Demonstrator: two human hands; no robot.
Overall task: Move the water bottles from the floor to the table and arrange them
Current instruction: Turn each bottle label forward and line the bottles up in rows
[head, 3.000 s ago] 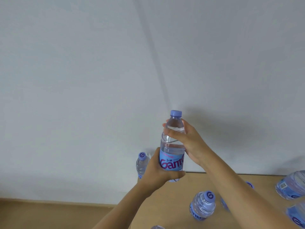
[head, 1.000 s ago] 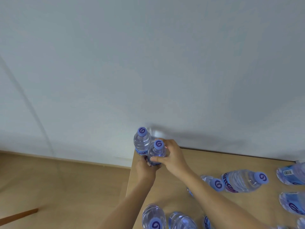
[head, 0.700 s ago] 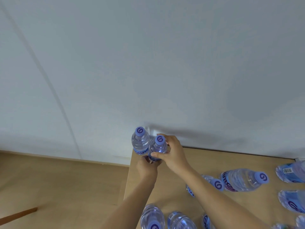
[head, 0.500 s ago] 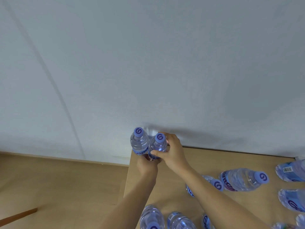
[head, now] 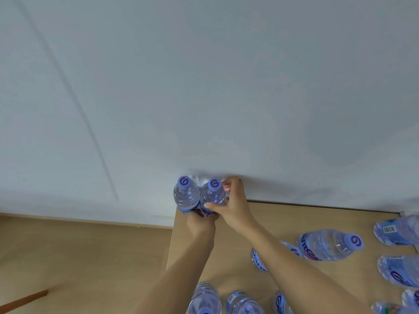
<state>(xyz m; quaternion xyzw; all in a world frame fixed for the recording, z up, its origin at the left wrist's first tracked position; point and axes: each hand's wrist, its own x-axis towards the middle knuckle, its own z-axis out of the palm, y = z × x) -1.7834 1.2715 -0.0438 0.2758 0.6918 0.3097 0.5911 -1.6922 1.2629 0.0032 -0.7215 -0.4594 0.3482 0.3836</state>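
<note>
Both hands meet on 1 clear plastic bottle (head: 212, 197) standing upright at the far left corner of the table (head: 317, 218). The right hand (head: 233, 206) curls round its ribbed shoulder, thumb pressed on the near side and fingertips (head: 226, 185) wrapped behind, just beside the blue cap. The left hand (head: 200, 224) grips lower, at the blue label; its fingers are mostly hidden under the bottle, so how they lie there I cannot tell for sure.

Touching the held bottle, on the far side from the right fingers, stands a corner bottle (head: 186, 196) of the same kind: thin ridged clear wall, rounded shoulder, flat blue cap with a purple swirl.

The table is smooth light wood with a sharp straight left edge right under the left wrist, and its back edge meets a plain matte white wall (head: 204, 87) just behind the right fingertips. Past the left edge lies a tan floor (head: 79, 257).

Right of the right forearm, 1 tilted bottle (head: 328, 244) points its cap rightward, with another bottle (head: 259, 259) partly hidden by the arm. More bottles crowd the right edge (head: 399, 271) and the near edge (head: 243, 303). Bare tabletop lies open to the right of the right hand, along the wall.
</note>
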